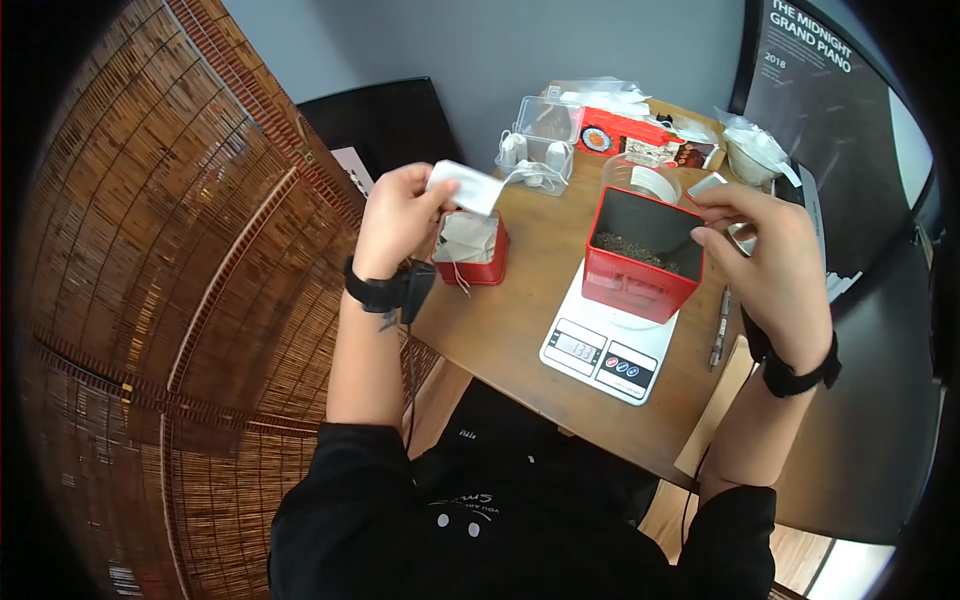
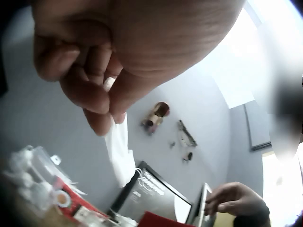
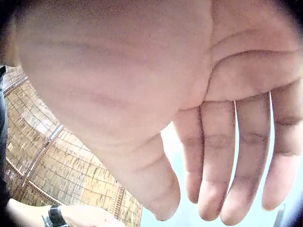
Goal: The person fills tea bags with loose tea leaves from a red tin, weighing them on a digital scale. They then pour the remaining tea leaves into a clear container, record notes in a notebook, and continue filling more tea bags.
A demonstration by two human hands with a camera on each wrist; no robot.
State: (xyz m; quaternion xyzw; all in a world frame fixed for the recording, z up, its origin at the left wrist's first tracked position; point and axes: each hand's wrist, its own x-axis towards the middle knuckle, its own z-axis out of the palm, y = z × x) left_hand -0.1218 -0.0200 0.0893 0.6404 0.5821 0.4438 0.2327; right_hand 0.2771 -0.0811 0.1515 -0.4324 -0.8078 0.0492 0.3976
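Between thumb and fingers, my left hand (image 1: 398, 215) pinches a white tea bag (image 1: 466, 187), lifted above the table; in the left wrist view the bag (image 2: 119, 156) hangs down flat with a thin string. Below it, a small red container (image 1: 485, 262) is topped with pale pouches (image 1: 468, 238) whose strings trail over its side. My right hand (image 1: 785, 250) hovers at the right rim of a square red tin (image 1: 640, 285) with dark loose leaves (image 1: 640, 252) inside. Its fingers look relaxed and hold nothing in the right wrist view. The tin stands on a white kitchen scale (image 1: 620, 385).
Behind the tin are a clear plastic cup (image 1: 655, 178), a red printed box (image 1: 625, 130) and a clear box (image 1: 548, 120) of white bundles. A pen (image 1: 720, 328) lies right of the scale. A bag-covered bowl (image 1: 755, 150) sits at the back right, and a bamboo screen (image 1: 200, 300) borders the left.
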